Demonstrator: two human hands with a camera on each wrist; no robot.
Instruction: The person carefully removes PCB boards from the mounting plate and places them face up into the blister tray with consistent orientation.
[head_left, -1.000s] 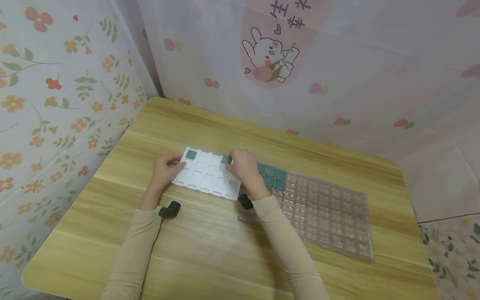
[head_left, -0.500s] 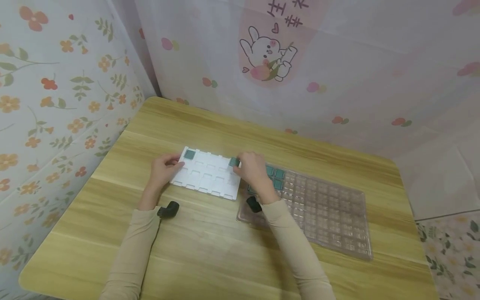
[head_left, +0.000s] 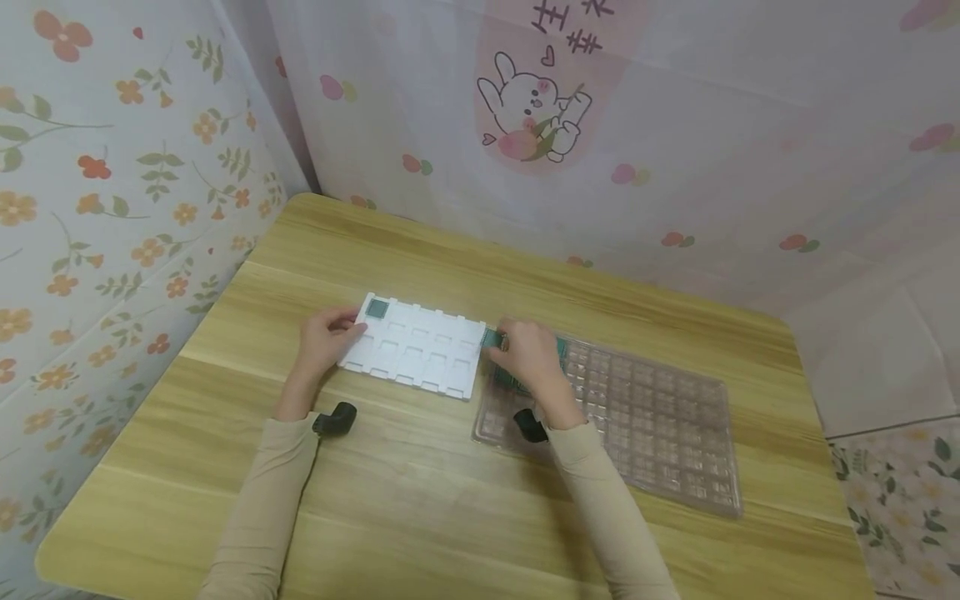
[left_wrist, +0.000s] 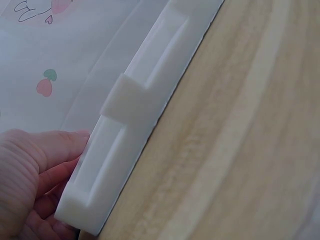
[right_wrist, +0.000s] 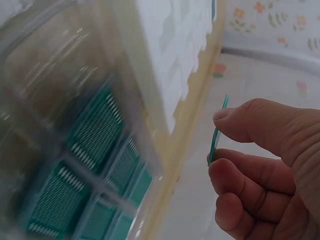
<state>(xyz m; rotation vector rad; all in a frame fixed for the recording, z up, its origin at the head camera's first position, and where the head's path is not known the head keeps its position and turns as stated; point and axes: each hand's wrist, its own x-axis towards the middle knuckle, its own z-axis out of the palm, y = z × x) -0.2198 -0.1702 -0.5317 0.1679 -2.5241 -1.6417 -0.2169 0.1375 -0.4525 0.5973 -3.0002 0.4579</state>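
Observation:
My left hand [head_left: 322,340] holds the left end of a white foam-like tray [head_left: 411,360] with shallow pockets. In the left wrist view, the thumb lies at the tray's edge and the other fingers are partly hidden beneath. One green circuit board [head_left: 377,308] sits in the tray's far left pocket. My right hand [head_left: 534,357] pinches another small green circuit board [right_wrist: 218,135] between thumb and fingers, just off the white tray's right end. Below that hand, several green boards [right_wrist: 97,127] lie in compartments of a clear plastic tray [head_left: 660,417], partly covered by the hand in the head view.
Both trays lie on a wood-grain table [head_left: 405,492], the clear one right of the white one. Black curved pieces [head_left: 335,419] are worn at both wrists. Patterned curtains [head_left: 675,150] hang behind the table and along its left side.
My right hand has carried its circuit board rightward, from above the white tray's far right part to the clear tray's left end. The left hand keeps its hold on the white tray.

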